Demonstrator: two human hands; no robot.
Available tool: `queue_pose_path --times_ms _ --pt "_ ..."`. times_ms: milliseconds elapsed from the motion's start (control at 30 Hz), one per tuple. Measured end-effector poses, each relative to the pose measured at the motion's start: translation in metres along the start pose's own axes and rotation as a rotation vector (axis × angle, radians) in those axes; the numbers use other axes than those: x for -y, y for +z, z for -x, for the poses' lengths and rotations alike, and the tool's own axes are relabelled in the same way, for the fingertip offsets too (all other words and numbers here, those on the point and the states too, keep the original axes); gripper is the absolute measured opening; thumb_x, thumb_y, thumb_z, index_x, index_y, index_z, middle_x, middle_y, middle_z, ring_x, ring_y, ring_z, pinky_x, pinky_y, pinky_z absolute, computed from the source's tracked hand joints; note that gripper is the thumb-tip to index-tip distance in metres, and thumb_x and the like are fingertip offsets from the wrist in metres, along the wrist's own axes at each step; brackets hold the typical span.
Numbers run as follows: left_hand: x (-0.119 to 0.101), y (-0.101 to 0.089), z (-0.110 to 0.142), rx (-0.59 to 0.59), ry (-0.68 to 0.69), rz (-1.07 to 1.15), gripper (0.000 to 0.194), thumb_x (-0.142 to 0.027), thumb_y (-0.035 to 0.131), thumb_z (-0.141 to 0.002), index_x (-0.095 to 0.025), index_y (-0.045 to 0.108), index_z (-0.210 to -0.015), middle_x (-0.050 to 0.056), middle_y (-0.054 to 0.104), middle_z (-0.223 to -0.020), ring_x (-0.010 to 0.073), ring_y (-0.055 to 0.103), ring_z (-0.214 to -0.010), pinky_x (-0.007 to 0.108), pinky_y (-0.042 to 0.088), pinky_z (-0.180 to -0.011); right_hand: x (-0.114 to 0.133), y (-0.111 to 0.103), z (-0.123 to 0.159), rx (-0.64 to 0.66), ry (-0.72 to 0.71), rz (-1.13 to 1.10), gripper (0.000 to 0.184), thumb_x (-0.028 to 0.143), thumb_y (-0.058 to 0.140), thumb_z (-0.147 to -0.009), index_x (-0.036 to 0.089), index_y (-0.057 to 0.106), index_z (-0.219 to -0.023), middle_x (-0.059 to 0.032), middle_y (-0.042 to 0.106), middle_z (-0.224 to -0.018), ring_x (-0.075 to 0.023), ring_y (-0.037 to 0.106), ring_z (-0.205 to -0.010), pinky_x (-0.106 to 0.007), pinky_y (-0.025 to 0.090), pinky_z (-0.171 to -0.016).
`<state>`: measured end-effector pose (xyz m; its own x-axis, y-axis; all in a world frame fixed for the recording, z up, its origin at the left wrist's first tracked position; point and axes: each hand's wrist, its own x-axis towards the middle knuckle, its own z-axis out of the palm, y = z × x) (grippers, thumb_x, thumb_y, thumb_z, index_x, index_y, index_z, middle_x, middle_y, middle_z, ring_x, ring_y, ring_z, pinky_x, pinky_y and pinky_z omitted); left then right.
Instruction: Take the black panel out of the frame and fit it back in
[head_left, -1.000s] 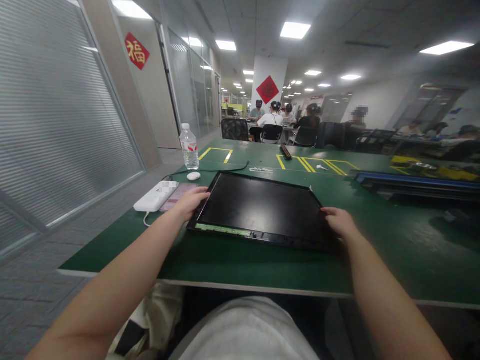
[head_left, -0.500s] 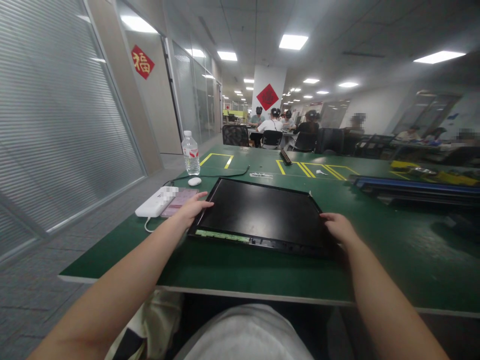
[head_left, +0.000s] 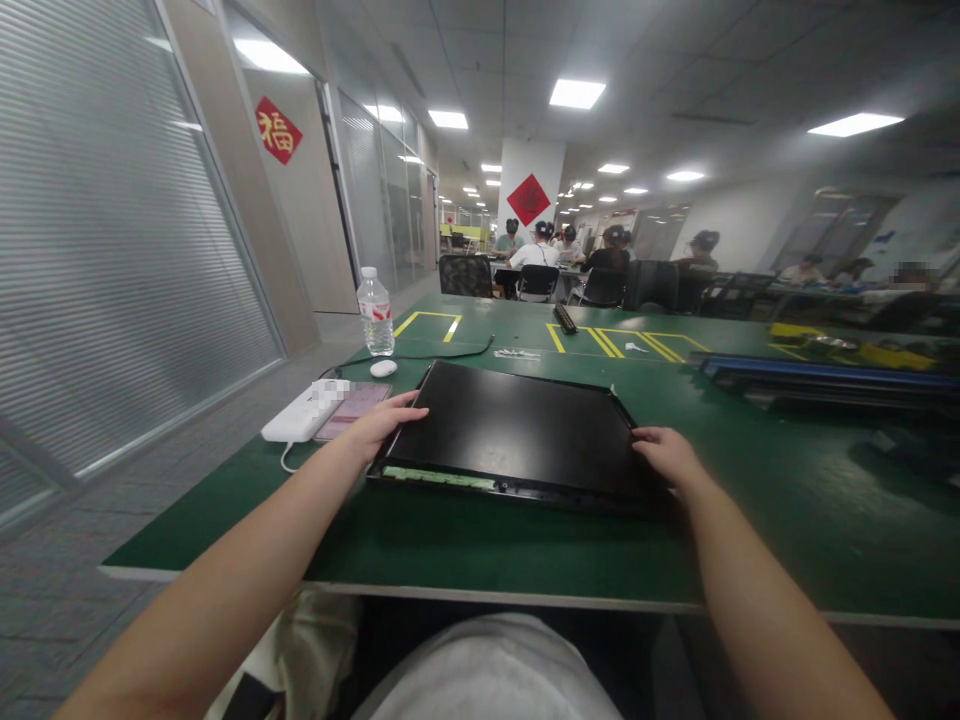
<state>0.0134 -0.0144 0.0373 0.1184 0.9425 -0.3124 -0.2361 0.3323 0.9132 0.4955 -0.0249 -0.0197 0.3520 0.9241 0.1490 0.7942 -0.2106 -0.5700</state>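
A black flat display panel (head_left: pixel 517 425) lies in a thin black frame (head_left: pixel 570 496) on the green table. Along the frame's near left edge runs a green strip (head_left: pixel 439 478). My left hand (head_left: pixel 386 422) grips the panel's left edge, thumb on top and fingers by the side. At the opposite edge my right hand (head_left: pixel 667 455) is closed on the right side, its lower fingers partly hidden. The panel's left edge looks slightly raised, and a gap shows by the frame's far right corner.
Left of the panel are a white power bank (head_left: pixel 304 412), a pink phone-like slab (head_left: pixel 352 412), a small white case (head_left: pixel 383 369) and a water bottle (head_left: pixel 375 312). A dark cable (head_left: pixel 450 354) lies behind. Long blue-black parts (head_left: pixel 817 385) rest at right. People sit farther back.
The panel has shifted slightly against its frame, and its left side looks lifted a little. The reflection on it has changed. Both hands keep their holds; the camera view has shifted slightly.
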Motion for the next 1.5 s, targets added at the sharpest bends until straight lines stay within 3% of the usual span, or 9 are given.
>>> queue_pose_path --times_ms 200,333,767,967,1100,1267,1400,1500 --pt "-0.002 0.005 0.005 -0.064 0.014 -0.077 0.069 -0.003 0.077 -0.066 -0.018 0.060 -0.132 0.007 0.078 -0.081 0.0233 0.074 -0.060 0.034 0.062 -0.059 -0.001 0.001 0.000 0.002 0.010 -0.017 0.030 0.021 0.066 -0.074 0.019 0.078 -0.101 -0.0100 0.076 -0.104 -0.0248 0.070 -0.100 -0.032 0.051 -0.089" --pt "-0.002 0.007 0.007 -0.072 0.058 -0.086 0.065 -0.004 0.079 -0.065 -0.018 0.064 -0.126 0.008 0.079 -0.085 0.0234 0.075 -0.064 0.033 0.062 -0.060 -0.002 0.002 0.000 -0.009 -0.002 -0.008 0.029 0.021 0.065 -0.074 0.020 0.079 -0.101 -0.0098 0.076 -0.105 -0.0249 0.070 -0.100 -0.032 0.051 -0.087" --pt "-0.004 0.008 0.009 -0.078 0.106 -0.047 0.074 -0.003 0.082 -0.064 -0.015 0.059 -0.133 0.011 0.079 -0.097 0.0211 0.076 -0.073 0.029 0.062 -0.068 0.006 -0.002 0.005 0.009 0.006 0.007 0.030 0.020 0.063 -0.077 0.018 0.079 -0.102 -0.0106 0.075 -0.107 -0.0240 0.070 -0.099 -0.031 0.051 -0.088" --pt "-0.003 0.007 0.006 -0.059 0.165 -0.068 0.070 -0.006 0.083 -0.064 -0.014 0.062 -0.129 0.012 0.078 -0.100 0.0222 0.076 -0.084 0.028 0.061 -0.075 0.007 -0.001 0.005 0.010 0.011 -0.002 0.029 0.019 0.063 -0.076 0.020 0.078 -0.100 -0.0090 0.076 -0.105 -0.0229 0.070 -0.098 -0.029 0.051 -0.087" --pt "-0.006 0.011 0.010 -0.062 0.216 -0.050 0.065 -0.004 0.078 -0.066 -0.014 0.063 -0.129 0.011 0.077 -0.107 0.0222 0.075 -0.091 0.027 0.060 -0.078 0.006 -0.001 0.005 0.015 0.015 -0.020 0.035 0.020 0.061 -0.077 0.018 0.076 -0.109 -0.0101 0.074 -0.106 -0.0221 0.069 -0.098 -0.029 0.050 -0.086" --pt "-0.008 0.017 0.018 0.026 0.267 -0.034 0.071 -0.006 0.075 -0.067 -0.019 0.060 -0.134 0.010 0.076 -0.112 0.0245 0.074 -0.095 0.031 0.061 -0.080 0.007 -0.004 0.005 -0.156 0.040 -0.067 0.055 0.030 0.063 -0.079 0.017 0.064 -0.132 -0.0114 0.070 -0.110 -0.0237 0.066 -0.098 -0.032 0.049 -0.088" --pt "-0.008 0.019 0.022 0.106 0.361 -0.037 0.079 -0.012 0.076 -0.067 -0.021 0.053 -0.142 0.010 0.074 -0.119 0.0265 0.072 -0.102 0.035 0.059 -0.087 0.014 -0.008 0.009 -0.119 0.134 -0.266 0.037 0.036 0.062 -0.081 0.015 0.074 -0.109 -0.0135 0.073 -0.104 -0.0264 0.067 -0.099 -0.034 0.050 -0.088" --pt "-0.007 0.018 0.020 0.089 0.415 -0.046 0.081 -0.016 0.074 -0.068 -0.023 0.050 -0.145 0.008 0.073 -0.122 0.0272 0.071 -0.106 0.038 0.058 -0.092 0.020 -0.009 0.012 -0.127 0.187 -0.526 0.025 0.036 0.068 -0.077 0.017 0.075 -0.090 -0.0125 0.075 -0.096 -0.0275 0.068 -0.096 -0.035 0.052 -0.084"
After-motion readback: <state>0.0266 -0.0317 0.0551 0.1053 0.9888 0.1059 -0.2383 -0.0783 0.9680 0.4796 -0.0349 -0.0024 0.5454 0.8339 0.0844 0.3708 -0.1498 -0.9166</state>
